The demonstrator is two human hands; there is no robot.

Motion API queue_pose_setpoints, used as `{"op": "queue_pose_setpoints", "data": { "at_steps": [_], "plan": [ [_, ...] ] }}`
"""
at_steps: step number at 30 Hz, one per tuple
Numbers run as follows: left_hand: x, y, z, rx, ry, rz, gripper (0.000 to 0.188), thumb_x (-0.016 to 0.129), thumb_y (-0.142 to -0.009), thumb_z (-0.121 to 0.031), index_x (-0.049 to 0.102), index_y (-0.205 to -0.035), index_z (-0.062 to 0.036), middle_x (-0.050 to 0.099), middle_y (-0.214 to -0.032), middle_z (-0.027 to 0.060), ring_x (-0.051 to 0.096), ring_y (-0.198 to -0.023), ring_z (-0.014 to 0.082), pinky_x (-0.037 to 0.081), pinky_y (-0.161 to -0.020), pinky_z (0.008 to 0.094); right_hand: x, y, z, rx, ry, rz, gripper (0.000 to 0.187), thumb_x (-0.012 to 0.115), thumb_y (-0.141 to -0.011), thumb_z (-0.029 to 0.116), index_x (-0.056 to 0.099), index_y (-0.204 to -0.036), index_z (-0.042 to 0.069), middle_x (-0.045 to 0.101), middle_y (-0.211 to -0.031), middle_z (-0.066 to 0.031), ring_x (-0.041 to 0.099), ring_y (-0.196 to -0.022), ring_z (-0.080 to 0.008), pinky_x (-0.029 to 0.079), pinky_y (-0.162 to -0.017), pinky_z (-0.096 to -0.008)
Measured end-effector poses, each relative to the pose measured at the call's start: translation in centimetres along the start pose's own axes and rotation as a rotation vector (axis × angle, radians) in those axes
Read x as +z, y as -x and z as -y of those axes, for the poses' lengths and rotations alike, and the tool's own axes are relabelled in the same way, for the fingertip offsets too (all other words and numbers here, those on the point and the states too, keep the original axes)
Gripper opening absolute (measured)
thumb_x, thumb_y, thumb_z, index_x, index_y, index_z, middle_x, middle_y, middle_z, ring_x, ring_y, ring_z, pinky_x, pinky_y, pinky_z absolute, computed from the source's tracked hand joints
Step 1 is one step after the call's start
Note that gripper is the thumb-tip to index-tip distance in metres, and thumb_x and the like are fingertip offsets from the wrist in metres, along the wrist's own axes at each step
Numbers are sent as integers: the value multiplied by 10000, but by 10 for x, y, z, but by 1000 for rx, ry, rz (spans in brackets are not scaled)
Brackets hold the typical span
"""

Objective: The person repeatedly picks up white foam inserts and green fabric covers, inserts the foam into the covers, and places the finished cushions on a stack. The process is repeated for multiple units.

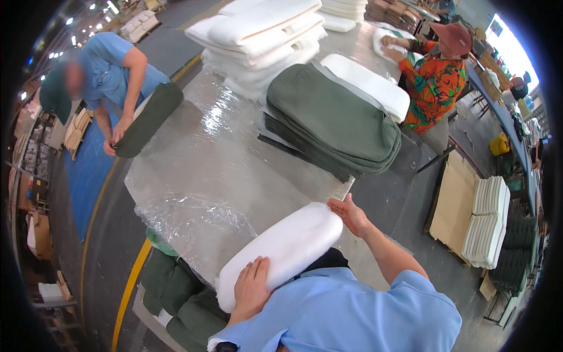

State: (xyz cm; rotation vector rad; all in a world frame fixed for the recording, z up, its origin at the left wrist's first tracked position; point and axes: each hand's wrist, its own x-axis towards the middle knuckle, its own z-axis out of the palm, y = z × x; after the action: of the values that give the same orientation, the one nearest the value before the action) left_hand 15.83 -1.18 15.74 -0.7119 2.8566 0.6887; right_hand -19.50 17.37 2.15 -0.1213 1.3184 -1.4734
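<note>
A white padded cushion insert point(284, 243) with rounded ends lies at the table's near edge, against my body. My left hand point(252, 287) rests flat on its left part, fingers stretched out. My right hand point(350, 216) is at its right end, fingers extended and the palm close to the rounded tip; whether it touches cannot be made out. Beyond it on the table, a stack of dark green cushion covers point(328, 111) lies with grey and black edges showing below. Another white cushion insert point(375, 88) lies behind that stack.
Clear plastic film covers the table point(176, 170). A tall pile of white padding point(258, 41) stands at the far end. At left, a person in blue holds a green cushion point(149, 120); at right, another handles a white piece. Green cushions point(193, 311) lie below my left side.
</note>
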Motion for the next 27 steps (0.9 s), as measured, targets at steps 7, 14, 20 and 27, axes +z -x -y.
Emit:
{"op": "queue_pose_setpoints", "data": {
  "at_steps": [7, 14, 20, 27],
  "plan": [
    [-3, 2, -5, -22, 51, 53, 881, 823, -727, -69, 510, -1551, -62, 577, -1537, 219, 571, -1365, 478, 479, -1149, 507, 46, -9, 47, 73, 799, 262, 918, 92, -1100, 711, 447, -1625, 47, 315, -1743, -172, 201, -1640, -365, 151, -1344, -437],
    [7, -3, -12, -39, 15, -3, 824, 799, -726, -72, 563, -1515, -62, 626, -1483, 211, 609, -1316, 486, 506, -1116, 504, 61, -35, 60, 35, 1017, 633, 936, 117, -1074, 757, 409, -1651, 80, 298, -1754, -146, 113, -1658, -357, 95, -1347, -520],
    [10, -3, -19, -50, 1, -63, 722, 759, -775, -102, 605, -1479, -66, 655, -1449, 199, 638, -1276, 475, 513, -1108, 493, 12, -68, 88, 155, 563, 352, 898, 120, -1081, 746, 345, -1684, 120, 316, -1744, -162, 140, -1655, -350, 108, -1348, -511],
    [11, -4, -19, -52, -2, -104, 699, 723, -773, -43, 616, -1464, -61, 667, -1431, 203, 644, -1275, 467, 517, -1115, 485, 81, -66, 40, -11, 1152, 638, 839, 148, -1106, 707, 340, -1689, 135, 318, -1738, -185, 251, -1624, -369, 190, -1336, -488]
  ]
}}
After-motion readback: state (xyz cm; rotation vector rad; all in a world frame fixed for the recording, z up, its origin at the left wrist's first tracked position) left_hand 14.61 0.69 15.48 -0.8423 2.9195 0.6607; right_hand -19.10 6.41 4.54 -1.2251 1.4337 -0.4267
